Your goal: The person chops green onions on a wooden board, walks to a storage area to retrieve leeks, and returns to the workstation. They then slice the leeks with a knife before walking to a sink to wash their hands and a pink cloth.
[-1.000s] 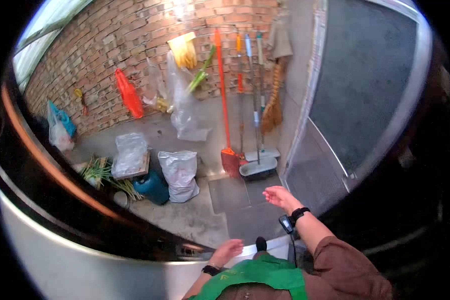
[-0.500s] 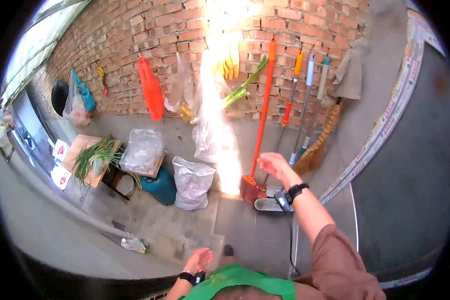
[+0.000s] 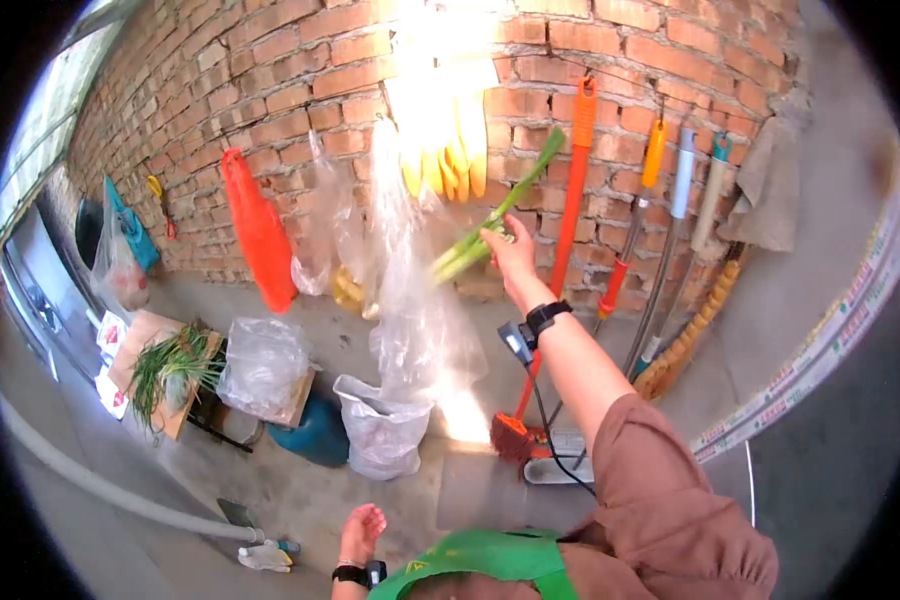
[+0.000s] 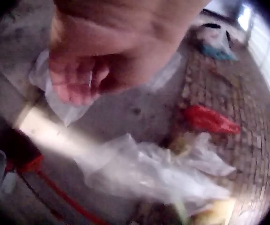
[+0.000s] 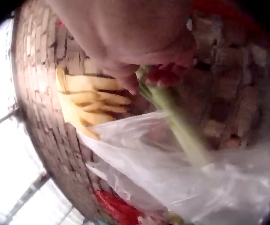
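In the head view, my right hand (image 3: 516,258) is raised to the brick wall and pinches a bunch of long green vegetable stalks (image 3: 542,160). The stalks slant up to the right, and their pale lower end overlaps a clear plastic bag (image 3: 410,340) hanging on the wall. The right wrist view has the pale stalk (image 5: 184,129) between thumb and curled fingers, beside yellow rubber gloves (image 5: 95,98). My left hand (image 3: 361,532) hangs low near the body with nothing in it; in the left wrist view its fingers (image 4: 74,86) are loosely curled.
Right of the stalks hang an orange-handled broom (image 3: 573,190), other long handles and a straw broom (image 3: 685,345). Leftward hangs a red bag (image 3: 258,235). Below stand a white sack (image 3: 385,440), a blue-green gas cylinder (image 3: 315,432) and a board with green onions (image 3: 178,370).
My right hand has risen from low in front of the brooms, up and leftward to the green stalks, and now grips them. The wall appears closer. My left hand remains low and holds nothing.
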`<state>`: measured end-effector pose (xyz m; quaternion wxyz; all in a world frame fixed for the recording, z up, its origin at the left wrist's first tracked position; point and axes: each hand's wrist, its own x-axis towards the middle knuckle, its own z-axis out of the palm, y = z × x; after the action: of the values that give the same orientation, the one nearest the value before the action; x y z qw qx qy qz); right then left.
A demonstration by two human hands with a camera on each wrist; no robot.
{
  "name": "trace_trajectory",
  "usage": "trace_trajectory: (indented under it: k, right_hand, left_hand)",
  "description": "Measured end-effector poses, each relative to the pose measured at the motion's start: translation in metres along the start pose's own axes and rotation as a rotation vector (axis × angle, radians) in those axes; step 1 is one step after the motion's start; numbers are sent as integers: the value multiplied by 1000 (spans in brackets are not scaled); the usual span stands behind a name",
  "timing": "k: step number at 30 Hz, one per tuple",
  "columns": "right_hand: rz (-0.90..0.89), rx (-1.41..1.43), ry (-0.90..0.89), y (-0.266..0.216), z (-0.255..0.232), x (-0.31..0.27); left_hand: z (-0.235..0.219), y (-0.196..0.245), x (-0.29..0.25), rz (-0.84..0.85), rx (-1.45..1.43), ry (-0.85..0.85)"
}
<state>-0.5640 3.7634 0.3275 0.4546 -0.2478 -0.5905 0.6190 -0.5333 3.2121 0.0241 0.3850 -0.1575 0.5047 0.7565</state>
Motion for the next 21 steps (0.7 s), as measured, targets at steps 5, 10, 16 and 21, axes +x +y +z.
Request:
trace_trajectory:
  k: [5, 10, 16, 21]
  right_hand:
    - [-317, -381, -62, -7, 7, 9]
    - [-626, -397, -188, -43, 15, 4]
    - [-674, -270, -476, -49, 25, 27]
    - [-577, 16, -640, -48, 33, 46]
  left_hand:
    - [107, 62, 15, 252, 391, -80]
    - [247, 127, 30, 776, 766, -256]
    - [462, 202, -9, 1462, 909, -144]
    - [516, 225, 15, 1529, 1097, 60]
